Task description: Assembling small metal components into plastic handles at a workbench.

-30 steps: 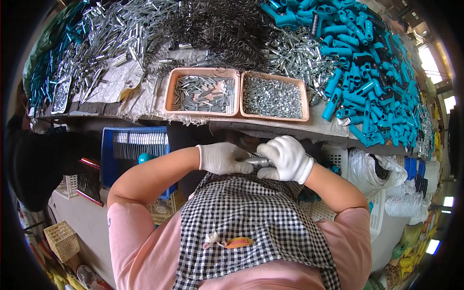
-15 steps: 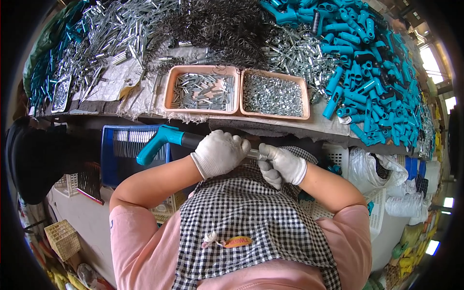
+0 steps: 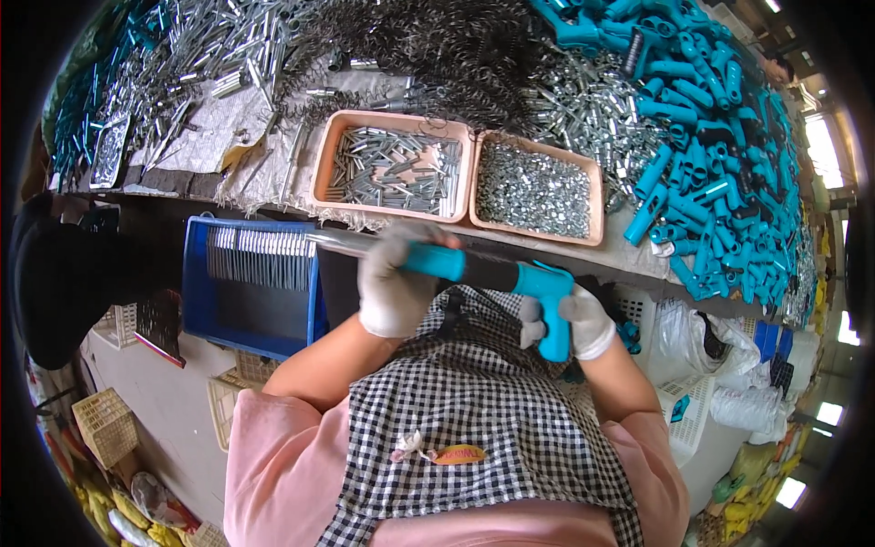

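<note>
Both hands grip tool [image 3: 483, 273] (bench edge close).

Before me on the counter [image 3: 273, 187] sit two orange trays [image 3: 321, 159] of metal bits, black springs [image 3: 437, 46] behind, teal handles [image 3: 720, 137] heaped right; a blue crate [image 3: 205, 310] hangs below.
</note>
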A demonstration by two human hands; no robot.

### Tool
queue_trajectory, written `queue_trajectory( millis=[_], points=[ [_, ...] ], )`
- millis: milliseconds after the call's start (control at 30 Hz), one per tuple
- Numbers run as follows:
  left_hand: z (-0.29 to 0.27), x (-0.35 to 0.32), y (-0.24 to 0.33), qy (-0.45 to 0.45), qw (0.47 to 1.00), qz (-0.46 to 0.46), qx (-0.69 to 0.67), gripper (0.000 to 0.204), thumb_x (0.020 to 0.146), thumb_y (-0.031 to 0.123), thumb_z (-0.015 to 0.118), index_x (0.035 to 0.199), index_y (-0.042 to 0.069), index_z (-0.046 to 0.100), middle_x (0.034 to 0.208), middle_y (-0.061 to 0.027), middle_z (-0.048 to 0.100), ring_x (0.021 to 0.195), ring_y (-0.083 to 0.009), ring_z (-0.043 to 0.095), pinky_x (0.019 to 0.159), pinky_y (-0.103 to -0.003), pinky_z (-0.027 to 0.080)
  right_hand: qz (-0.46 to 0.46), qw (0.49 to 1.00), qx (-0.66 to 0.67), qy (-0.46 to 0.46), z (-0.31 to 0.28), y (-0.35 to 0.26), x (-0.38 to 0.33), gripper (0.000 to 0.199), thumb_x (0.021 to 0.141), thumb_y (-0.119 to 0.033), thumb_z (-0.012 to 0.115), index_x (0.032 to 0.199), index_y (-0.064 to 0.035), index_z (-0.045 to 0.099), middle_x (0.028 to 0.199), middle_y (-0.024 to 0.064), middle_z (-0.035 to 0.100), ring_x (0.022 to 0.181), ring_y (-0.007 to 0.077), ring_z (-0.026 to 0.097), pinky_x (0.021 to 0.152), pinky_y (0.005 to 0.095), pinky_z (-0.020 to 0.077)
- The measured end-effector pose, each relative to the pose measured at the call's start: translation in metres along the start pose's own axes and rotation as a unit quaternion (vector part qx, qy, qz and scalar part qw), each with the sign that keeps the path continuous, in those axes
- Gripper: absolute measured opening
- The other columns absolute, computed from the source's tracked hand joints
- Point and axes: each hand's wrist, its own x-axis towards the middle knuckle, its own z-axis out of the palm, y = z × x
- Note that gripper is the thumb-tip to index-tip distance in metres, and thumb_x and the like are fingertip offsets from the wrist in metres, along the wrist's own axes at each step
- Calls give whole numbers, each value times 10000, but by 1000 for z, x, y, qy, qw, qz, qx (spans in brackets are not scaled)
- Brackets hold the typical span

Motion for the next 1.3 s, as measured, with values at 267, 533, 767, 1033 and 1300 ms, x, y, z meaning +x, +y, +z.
queue_trajectory(
  millis=[267, 533, 767, 1033, 1300],
  points=[
    [-139, 46, -194, 93, 833, -545, -20, 435, 1014, 343, 320, 1306, 81, 507, 1407, -151, 491, 1299, -275, 450, 1107, -429, 324, 28, 967, -133, 217, -82, 57, 34, 190, 830, -134, 547, 815, 34, 634, 711, 144, 633, 627, 251, 621, 635, 362, 527],
    [-186, 50, -256, -225, 792, -357, 442, 392, 923, 124, 601, 1305, 60, 545, 1344, -131, 558, 1219, -215, 516, 1057, -357, 402, 106, 935, 76, 329, -144, 124, 87, 203, 836, -92, 627, 1014, -2, 590, 777, 84, 611, 664, 237, 613, 655, 407, 554],
    [-178, 60, -238, -193, 796, -365, 442, 389, 926, 156, 601, 1299, 57, 553, 1324, -132, 568, 1195, -217, 526, 1033, -359, 416, 112, 929, 48, 349, -140, 124, 105, 148, 845, -73, 642, 985, -47, 600, 768, 50, 601, 649, 220, 591, 625, 413, 534],
    [-178, 48, -211, -191, 765, -348, 508, 390, 929, 193, 601, 1291, 53, 561, 1302, -134, 581, 1168, -220, 537, 1005, -362, 431, 52, 915, -176, 360, -147, 145, 130, 162, 889, -163, 634, 1004, -49, 638, 858, 102, 656, 748, 270, 644, 687, 376, 558],
    [-153, 58, -186, -237, 678, -319, 618, 396, 933, 230, 600, 1284, 50, 570, 1279, -135, 593, 1141, -222, 549, 977, -365, 447, 141, 810, -524, 222, -147, 137, 191, 505, 979, -433, 468, 1338, -91, 567, 1427, 160, 507, 1331, 297, 452, 1120, 406, 339]
  ],
)
